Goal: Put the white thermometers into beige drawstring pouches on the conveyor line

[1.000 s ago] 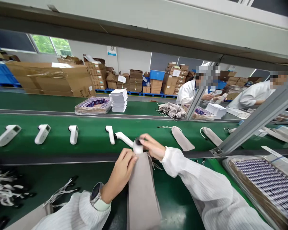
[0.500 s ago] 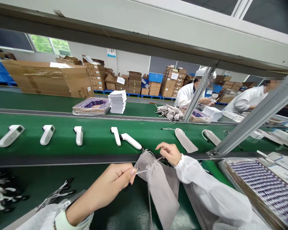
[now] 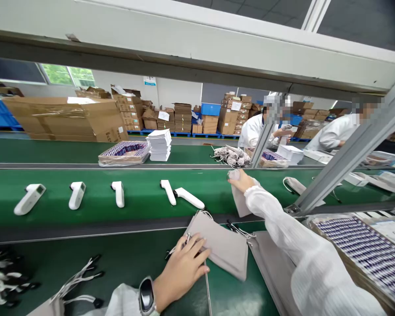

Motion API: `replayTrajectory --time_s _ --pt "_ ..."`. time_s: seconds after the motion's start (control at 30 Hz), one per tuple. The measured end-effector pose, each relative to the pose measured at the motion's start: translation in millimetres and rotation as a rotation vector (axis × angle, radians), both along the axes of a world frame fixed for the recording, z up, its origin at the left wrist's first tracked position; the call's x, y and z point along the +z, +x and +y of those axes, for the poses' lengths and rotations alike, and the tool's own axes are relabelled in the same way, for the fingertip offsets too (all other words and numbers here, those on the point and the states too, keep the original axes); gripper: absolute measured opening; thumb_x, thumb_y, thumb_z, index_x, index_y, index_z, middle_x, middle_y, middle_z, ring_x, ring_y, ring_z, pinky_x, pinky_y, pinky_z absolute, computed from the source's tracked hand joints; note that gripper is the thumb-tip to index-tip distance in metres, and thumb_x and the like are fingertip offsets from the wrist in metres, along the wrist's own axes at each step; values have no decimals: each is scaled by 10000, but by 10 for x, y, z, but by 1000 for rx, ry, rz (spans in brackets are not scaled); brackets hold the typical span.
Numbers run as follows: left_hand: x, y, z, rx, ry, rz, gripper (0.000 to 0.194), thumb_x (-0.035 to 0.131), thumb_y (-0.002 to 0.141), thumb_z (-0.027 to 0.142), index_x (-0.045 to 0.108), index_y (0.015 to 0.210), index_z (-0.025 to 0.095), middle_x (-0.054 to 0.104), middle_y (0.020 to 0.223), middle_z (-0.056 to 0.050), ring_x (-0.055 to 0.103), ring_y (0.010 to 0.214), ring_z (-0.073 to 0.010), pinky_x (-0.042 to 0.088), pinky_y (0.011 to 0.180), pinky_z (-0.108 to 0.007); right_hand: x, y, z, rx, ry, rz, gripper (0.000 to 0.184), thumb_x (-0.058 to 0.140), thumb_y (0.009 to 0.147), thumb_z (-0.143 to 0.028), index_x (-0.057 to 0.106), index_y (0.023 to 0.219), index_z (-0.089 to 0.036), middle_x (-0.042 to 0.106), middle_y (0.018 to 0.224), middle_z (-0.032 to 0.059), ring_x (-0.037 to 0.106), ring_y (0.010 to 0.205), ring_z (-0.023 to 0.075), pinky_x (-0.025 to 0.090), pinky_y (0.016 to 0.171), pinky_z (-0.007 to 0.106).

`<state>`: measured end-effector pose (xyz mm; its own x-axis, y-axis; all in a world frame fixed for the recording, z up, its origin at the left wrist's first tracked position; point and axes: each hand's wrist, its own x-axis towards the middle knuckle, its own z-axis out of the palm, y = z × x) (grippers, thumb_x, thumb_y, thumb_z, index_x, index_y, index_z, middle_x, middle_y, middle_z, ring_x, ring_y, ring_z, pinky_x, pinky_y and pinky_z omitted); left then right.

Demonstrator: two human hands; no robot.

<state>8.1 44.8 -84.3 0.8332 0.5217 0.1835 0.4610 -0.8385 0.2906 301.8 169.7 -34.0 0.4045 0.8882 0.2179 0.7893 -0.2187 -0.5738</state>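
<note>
My right hand (image 3: 239, 179) is stretched out over the green conveyor belt (image 3: 141, 206), shut on the top of a filled grey drawstring pouch (image 3: 241, 202) that lies on the belt's near half. My left hand (image 3: 183, 271) lies flat, fingers spread, on a pile of empty grey pouches (image 3: 222, 248) on the near bench, with their drawstrings by its fingertips. Just left of my right arm, a white handheld thermometer (image 3: 190, 198) lies on the belt, with another (image 3: 168, 192) beside it and several more in a row further left.
A slanted metal frame strut (image 3: 345, 156) crosses at right above another grey pouch (image 3: 294, 184). A tray of batteries (image 3: 365, 250) sits at near right, black-tipped cords (image 3: 9, 272) at near left. Across the belt: a leaflet stack (image 3: 159, 145), a wrapped tray (image 3: 123, 151), two co-workers, cartons.
Both hands were pulling the pouch's drawstring shut. Now my right hand has carried the filled pouch out onto the belt, and my left hand has dropped onto the empty pouches.
</note>
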Motion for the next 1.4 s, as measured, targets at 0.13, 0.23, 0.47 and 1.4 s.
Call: replayTrajectory --time_s 0.13,0.23,0.47,1.4 --pt "85 -41 46 63 -67 2 289 302 898 268 569 794 226 585 815 5 525 862 -158 316 917 -421 -206 -155 161 -23 -134 -143 508 634 612 -265 488 1071 -105 497 1102 214 400 1083 377 269 844 528" --pt "34 -84 144 186 55 -74 243 316 890 222 557 885 192 561 918 -38 498 888 -181 386 836 -373 -366 -618 195 164 -102 -250 499 507 741 -334 389 1208 -202 365 1273 150 246 1210 310 178 927 493" --pt "-291 -114 271 307 337 -26 248 344 868 150 499 1061 130 524 1000 -101 466 917 -233 423 750 -383 -709 -1378 400 437 -180 -199 533 592 692 -266 413 1193 -243 522 1119 107 427 1078 261 297 873 405" --pt "-231 -182 304 152 509 2 237 326 871 95 543 954 140 586 857 -59 461 788 -194 360 660 -326 -75 -1258 -402 623 266 1333 617 672 602 -366 320 1101 -281 585 883 3 594 712 155 480 711 353"
